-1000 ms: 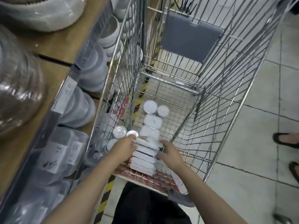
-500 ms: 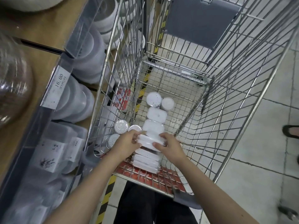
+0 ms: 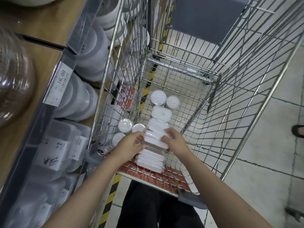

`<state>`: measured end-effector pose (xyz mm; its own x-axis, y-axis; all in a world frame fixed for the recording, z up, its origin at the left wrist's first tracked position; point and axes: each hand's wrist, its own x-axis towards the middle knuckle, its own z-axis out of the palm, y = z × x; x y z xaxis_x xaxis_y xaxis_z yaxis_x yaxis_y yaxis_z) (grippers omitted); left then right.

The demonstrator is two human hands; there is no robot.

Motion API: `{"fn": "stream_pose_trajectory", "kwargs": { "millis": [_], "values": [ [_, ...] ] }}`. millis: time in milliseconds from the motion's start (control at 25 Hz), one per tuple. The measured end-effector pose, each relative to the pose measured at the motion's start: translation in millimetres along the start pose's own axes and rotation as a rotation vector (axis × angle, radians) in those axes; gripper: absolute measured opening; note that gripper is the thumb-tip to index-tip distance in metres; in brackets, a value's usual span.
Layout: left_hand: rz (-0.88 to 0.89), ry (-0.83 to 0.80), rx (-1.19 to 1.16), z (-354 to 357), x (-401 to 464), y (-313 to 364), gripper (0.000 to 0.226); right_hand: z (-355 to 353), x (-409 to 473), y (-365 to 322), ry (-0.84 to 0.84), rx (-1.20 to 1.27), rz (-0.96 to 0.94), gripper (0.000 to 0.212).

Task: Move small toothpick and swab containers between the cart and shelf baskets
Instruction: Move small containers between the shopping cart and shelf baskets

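A wire shopping cart (image 3: 218,89) holds a row of flat white swab boxes (image 3: 150,159) down its middle. Round toothpick containers with dotted lids stand at the far end (image 3: 158,97) and at the near left (image 3: 125,125). My left hand (image 3: 131,143) and right hand (image 3: 174,139) grip a bunch of the flat white boxes (image 3: 154,137) from either side, lifted a little above the row. More boxes (image 3: 162,113) lie beyond the hands.
On the left is a wooden shelf with a grey price rail (image 3: 63,79), stacked translucent tubs (image 3: 85,99) and clear lidded boxes (image 3: 54,155). Tiled floor lies to the right, where another person's sandalled foot (image 3: 298,131) stands. Yellow-black tape (image 3: 113,186) runs along the floor.
Both hands have closed in on the boxes from the two sides and raised a bunch of them slightly. The camera has tilted nearer to the cart.
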<state>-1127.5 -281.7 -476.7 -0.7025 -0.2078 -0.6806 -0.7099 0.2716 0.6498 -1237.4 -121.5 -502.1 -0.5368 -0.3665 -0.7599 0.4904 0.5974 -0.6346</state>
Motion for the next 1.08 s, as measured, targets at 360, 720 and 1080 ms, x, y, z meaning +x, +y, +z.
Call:
{"fn": "stream_pose_trajectory", "kwargs": {
  "millis": [360, 720, 1080],
  "values": [
    [0.026, 0.015, -0.005, -2, -1, -2, 0.022, -3, -1, 5, -0.011, -0.19, -0.077, 0.037],
    [-0.015, -0.088, 0.068, -2, 2, -4, 0.036, -3, 0, 5, 0.038, -0.383, -0.166, 0.052],
    [0.008, -0.19, 0.241, -3, 10, 0, 0.054, -23, -20, 1, 0.125, -0.33, -0.227, 0.029]
  ]
}}
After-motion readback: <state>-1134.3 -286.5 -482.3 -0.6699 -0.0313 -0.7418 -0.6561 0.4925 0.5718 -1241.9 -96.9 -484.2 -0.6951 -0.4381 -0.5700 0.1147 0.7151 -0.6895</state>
